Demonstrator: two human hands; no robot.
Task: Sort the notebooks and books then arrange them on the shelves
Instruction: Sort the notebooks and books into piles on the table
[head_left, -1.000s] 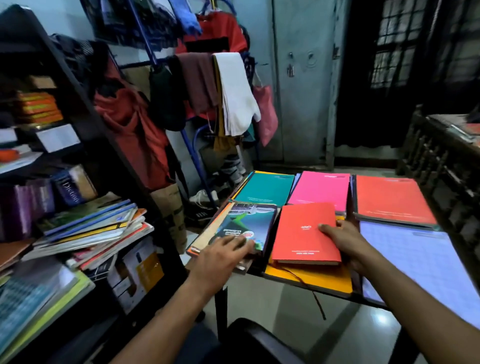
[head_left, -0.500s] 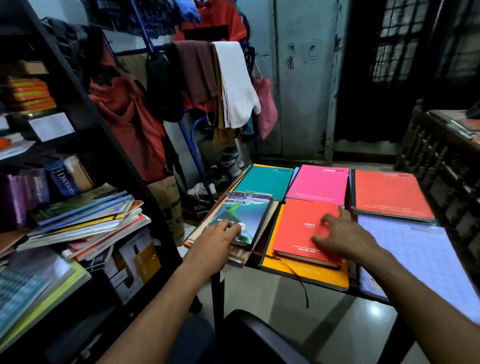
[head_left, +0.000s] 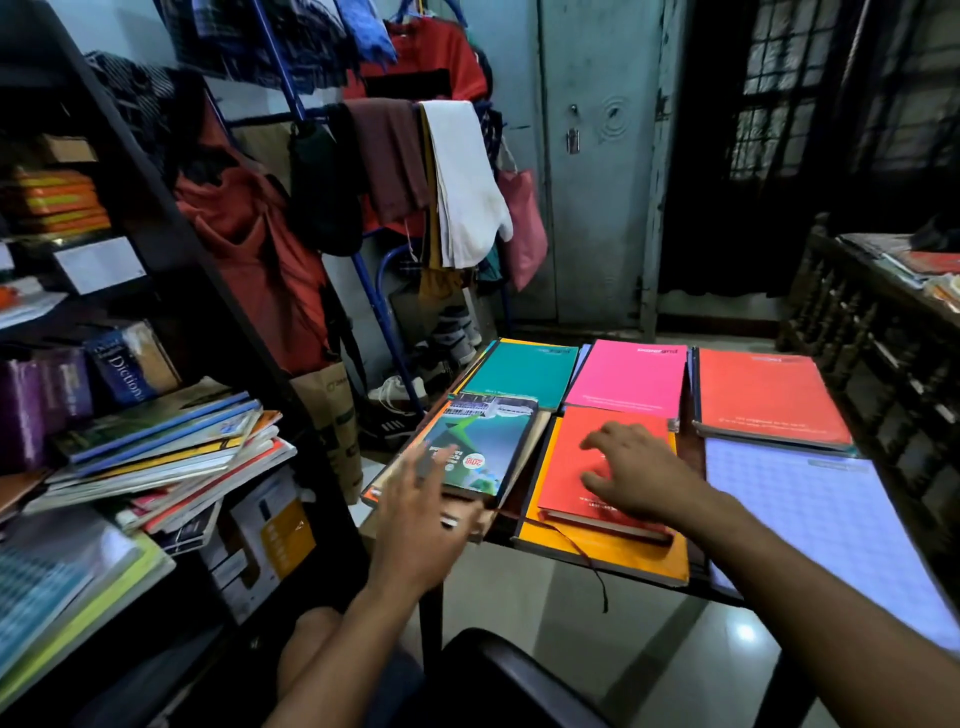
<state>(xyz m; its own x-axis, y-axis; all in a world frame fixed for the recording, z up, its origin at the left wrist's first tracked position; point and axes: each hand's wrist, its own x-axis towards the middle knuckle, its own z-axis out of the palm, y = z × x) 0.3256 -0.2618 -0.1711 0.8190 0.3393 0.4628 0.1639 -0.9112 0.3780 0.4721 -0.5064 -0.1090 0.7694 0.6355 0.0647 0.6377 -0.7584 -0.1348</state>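
- Pink notebook (head_left: 626, 376): bright pink cover.
- Teal notebook (head_left: 519, 370), left of the pink notebook: plain teal.
- Red notebook (head_left: 769, 397), right of it: orange-red.
- Grid pad (head_left: 810, 519), nearer than the red one: pale lilac with fine squares.

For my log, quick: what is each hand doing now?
Left hand: open, at the green book.
Right hand: open, fingers resting on the red notebook.

green book (head_left: 480, 447): glossy cover | red notebook (head_left: 587, 467): matt, perhaps card
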